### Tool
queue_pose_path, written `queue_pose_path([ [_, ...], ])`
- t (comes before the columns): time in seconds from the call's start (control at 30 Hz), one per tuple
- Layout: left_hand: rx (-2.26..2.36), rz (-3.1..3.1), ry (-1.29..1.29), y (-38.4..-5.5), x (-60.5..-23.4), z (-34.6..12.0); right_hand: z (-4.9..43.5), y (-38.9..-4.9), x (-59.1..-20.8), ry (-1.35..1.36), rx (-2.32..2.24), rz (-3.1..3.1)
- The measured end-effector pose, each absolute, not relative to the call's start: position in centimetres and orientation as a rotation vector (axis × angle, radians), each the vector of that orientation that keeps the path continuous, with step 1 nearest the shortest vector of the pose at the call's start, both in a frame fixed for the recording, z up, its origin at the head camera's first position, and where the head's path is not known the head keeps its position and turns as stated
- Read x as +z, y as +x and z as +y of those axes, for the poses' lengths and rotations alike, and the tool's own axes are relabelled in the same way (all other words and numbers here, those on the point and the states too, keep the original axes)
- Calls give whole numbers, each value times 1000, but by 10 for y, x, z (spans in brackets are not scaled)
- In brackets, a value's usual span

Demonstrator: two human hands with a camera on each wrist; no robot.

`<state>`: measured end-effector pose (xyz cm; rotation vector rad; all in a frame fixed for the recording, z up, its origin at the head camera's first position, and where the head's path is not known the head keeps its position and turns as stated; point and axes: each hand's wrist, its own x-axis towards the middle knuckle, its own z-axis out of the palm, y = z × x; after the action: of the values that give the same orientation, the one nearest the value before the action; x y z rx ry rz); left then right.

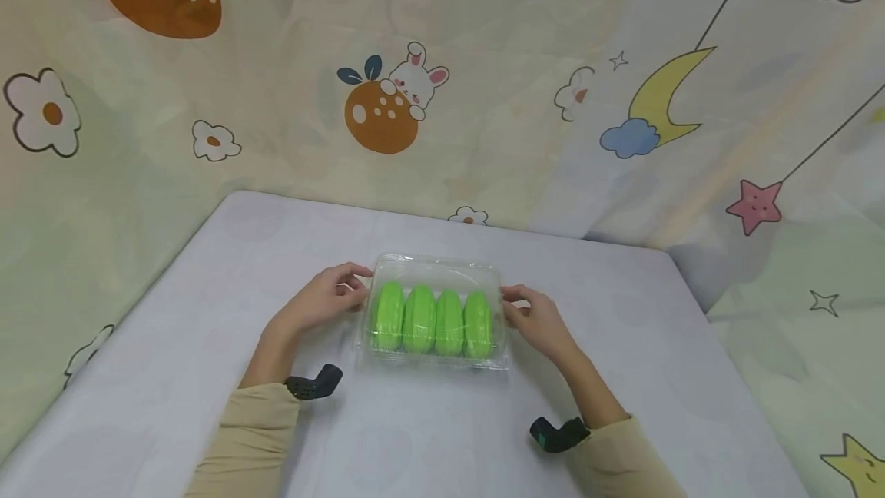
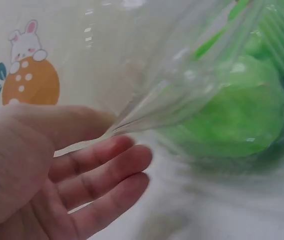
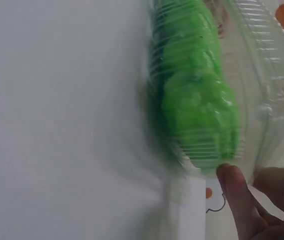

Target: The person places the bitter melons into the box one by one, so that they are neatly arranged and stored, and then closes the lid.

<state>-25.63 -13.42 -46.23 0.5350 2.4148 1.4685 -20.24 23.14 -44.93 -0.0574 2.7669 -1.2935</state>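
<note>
A clear plastic clamshell box (image 1: 435,271) is in the middle of the white table in the head view. Inside it several bright green rounded pieces (image 1: 419,320) stand side by side in a row; what they are made of I cannot tell. My left hand (image 1: 330,297) pinches the box's left rim between thumb and index finger, and the left wrist view shows the other fingers (image 2: 121,172) loosely bent below. On the opposite side my right hand (image 1: 535,317) grips the right edge, one fingertip (image 3: 231,175) against the end wall in the right wrist view.
Around the box spreads a white-covered table (image 1: 415,436). Behind and beside it hangs a printed cloth (image 1: 498,98) with rabbits, flowers and a moon. Black wrist cameras (image 1: 314,383) are worn near the beige sleeves (image 1: 249,436).
</note>
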Motion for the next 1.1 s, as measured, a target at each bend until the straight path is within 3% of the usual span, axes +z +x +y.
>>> queue_pose_path([
  [0.37,1422,1925,707,-243,-468,-156,256,-198,-435,-368,-1232,2249],
  [1.1,1431,1695,703,-232,-473,-151,249,-179,-434,-269,-1314,2083],
])
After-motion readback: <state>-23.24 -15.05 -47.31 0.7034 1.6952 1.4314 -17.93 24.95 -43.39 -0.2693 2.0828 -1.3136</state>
